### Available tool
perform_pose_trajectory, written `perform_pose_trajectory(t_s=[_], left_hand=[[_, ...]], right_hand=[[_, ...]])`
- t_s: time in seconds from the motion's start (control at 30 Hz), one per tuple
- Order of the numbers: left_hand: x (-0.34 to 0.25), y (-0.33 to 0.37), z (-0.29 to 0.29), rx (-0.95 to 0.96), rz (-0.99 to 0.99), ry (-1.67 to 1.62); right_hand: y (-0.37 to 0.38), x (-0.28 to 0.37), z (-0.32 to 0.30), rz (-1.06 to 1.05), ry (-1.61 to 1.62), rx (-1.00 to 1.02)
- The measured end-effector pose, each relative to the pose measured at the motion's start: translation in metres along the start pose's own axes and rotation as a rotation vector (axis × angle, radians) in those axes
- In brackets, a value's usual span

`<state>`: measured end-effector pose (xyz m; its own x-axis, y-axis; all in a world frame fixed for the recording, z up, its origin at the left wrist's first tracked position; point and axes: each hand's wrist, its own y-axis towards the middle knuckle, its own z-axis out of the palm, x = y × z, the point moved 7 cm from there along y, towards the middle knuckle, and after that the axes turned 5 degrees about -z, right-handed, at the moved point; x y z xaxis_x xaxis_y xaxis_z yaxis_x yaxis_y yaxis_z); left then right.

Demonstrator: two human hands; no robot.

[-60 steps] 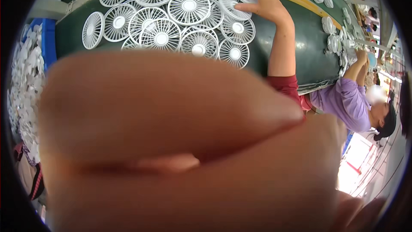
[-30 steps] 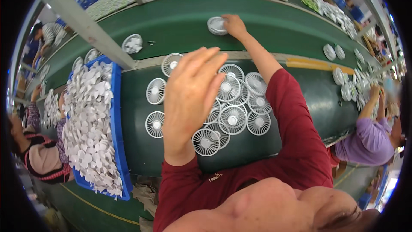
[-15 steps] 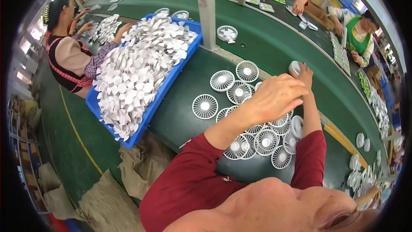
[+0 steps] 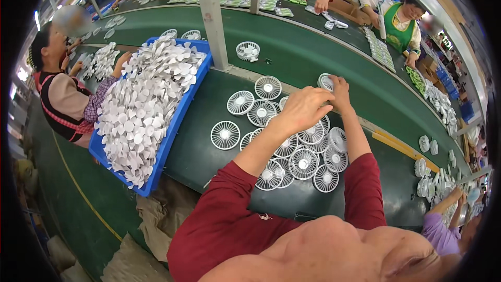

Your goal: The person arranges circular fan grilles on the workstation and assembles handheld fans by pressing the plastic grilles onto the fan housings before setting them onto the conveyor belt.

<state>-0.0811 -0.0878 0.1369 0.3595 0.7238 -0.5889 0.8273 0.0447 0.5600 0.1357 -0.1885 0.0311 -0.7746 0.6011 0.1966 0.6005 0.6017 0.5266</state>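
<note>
My right hand (image 4: 340, 94) reaches to the far edge of the green work surface, its fingers bent around a white round fan guard (image 4: 324, 81) that shows partly. Just left of it, my left hand (image 4: 303, 108) hovers over a cluster of fan guards, back upward. Its thumb stands apart from the curved fingers, and I see nothing between them; the palm is hidden. Beneath my forearms lie several ribbed white guards (image 4: 303, 163), some overlapping. One more guard (image 4: 225, 135) sits apart at the cluster's left side.
A blue crate (image 4: 166, 149) heaped with white fan blades (image 4: 141, 109) stands at left. Behind it a person (image 4: 68, 89) reaches toward more blades. A metal post (image 4: 210, 21) rises beyond the crate. A green conveyor belt (image 4: 292, 55) carries a guard (image 4: 248, 50). Co-workers sit across.
The whole view has shifted, so the table and crate appear farther left. My hands stay close together at the far edge; the held guard now shows more of its ribs.
</note>
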Motion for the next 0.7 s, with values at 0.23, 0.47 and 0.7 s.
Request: perform_pose_trajectory(t_s=[0.23, 0.47, 0.7], left_hand=[[-0.001, 0.004, 0.000, 0.035, -0.038, -0.019], [0.087, 0.003, 0.028, -0.190, -0.401, -0.485], [0.046, 0.001, 0.081, -0.001, -0.790, -1.798]], right_hand=[[-0.004, -0.009, -0.007, 0.083, 0.053, 0.032], [-0.023, 0.084, -0.073, 0.056, 0.794, -0.113], [-0.062, 0.142, -0.114, -0.292, 0.386, -0.288]])
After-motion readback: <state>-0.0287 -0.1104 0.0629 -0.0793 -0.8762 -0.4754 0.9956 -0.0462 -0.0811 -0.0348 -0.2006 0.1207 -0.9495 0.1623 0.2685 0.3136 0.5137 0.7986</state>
